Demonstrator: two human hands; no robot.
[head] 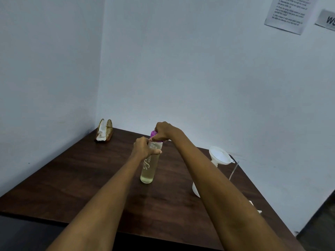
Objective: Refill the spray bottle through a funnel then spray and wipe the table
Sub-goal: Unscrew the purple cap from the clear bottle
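Observation:
A tall clear bottle [147,171] with pale yellowish liquid stands upright mid-table. My left hand [144,148] grips its upper body just under the neck. My right hand [164,132] holds the purple cap [153,134] on top of the bottle, fingers curled round it. A white funnel [219,156] stands to the right, wide end up. A white object [195,190] with a thin tube [233,171] lies beside my right forearm, mostly hidden by it.
The dark wooden table [81,178] fits into a corner of white walls. A wicker napkin holder [104,130] with white tissues stands at the far left corner. Printed sheets [288,11] hang on the right wall. The table's near edge drops to a dark floor.

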